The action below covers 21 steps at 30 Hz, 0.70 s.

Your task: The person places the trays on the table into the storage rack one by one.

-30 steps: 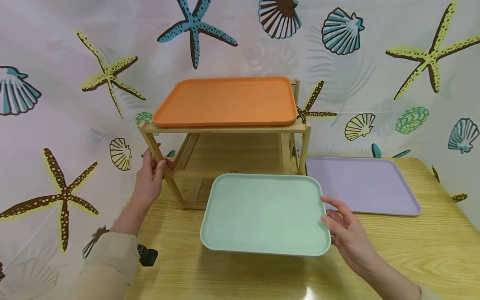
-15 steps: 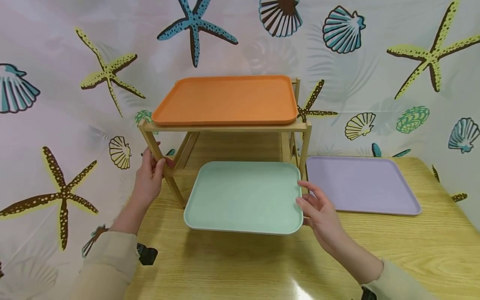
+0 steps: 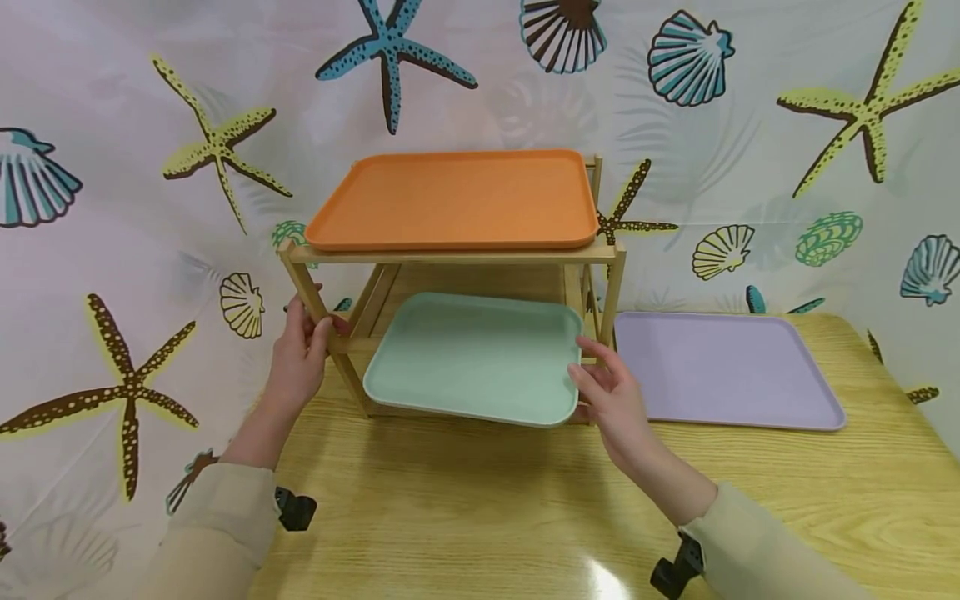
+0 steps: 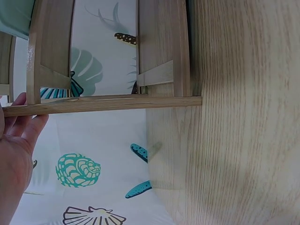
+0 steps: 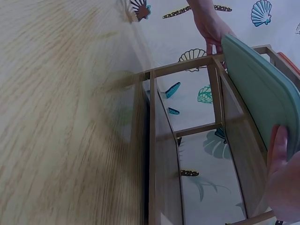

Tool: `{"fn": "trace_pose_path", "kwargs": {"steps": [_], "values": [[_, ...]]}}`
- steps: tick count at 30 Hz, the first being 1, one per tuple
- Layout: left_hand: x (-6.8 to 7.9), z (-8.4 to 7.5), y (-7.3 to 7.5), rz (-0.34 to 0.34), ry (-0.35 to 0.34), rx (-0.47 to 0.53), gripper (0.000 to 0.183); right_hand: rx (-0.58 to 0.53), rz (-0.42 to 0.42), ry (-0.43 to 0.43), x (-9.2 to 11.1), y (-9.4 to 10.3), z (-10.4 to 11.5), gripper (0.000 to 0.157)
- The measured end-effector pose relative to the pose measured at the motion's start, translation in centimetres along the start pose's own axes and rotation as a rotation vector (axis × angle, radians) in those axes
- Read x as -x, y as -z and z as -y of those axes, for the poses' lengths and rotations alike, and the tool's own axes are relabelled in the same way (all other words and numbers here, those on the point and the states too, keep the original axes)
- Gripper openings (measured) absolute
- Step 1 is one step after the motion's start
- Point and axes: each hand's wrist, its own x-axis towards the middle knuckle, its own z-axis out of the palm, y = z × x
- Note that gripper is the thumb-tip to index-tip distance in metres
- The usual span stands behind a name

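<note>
A mint green tray (image 3: 476, 358) is partly inside the wooden rack (image 3: 442, 257), over its middle shelf, with its front edge jutting out toward me. My right hand (image 3: 611, 400) pinches the tray's right edge, thumb on top and the other fingers at the side and below. In the right wrist view the tray (image 5: 262, 84) stands close to the shelf's edge; contact is hard to tell. My left hand (image 3: 298, 354) grips the rack's front left post, and the left wrist view shows its fingers around that post (image 4: 93, 105). An orange tray (image 3: 453, 200) lies on the rack's top.
A lavender tray (image 3: 727, 371) lies flat on the wood-grain table (image 3: 480, 517) to the right of the rack. Behind everything hangs a white cloth (image 3: 502, 108) printed with starfish and shells. The rack's lowest shelf is mostly hidden in the head view.
My right hand has moved the mint green tray forward and left, from in front of the rack to partly inside its middle level. The left hand stays on the post.
</note>
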Motion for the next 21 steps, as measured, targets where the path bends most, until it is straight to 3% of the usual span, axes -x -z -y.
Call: {"fn": "trace_pose_path", "kwargs": {"steps": [6,11,16,21], "values": [[0.1,-0.1,0.0,-0.002,-0.002,-0.005,0.043,0.022,-0.028,0.025,-0.8,-0.5,-0.2,0.042],[0.2,-0.4,0.0,-0.001,-0.003,0.005,0.043,0.102,0.018,0.072,-0.7,-0.2,-0.4,0.044],[0.2,-0.3,-0.1,-0.001,0.003,0.005,0.043,0.269,0.085,0.155,1.0,0.2,-0.6,0.045],[0.0,0.1,0.0,-0.002,-0.005,-0.012,0.044,0.331,0.143,0.185,3.2,-0.5,-1.1,0.044]]}}
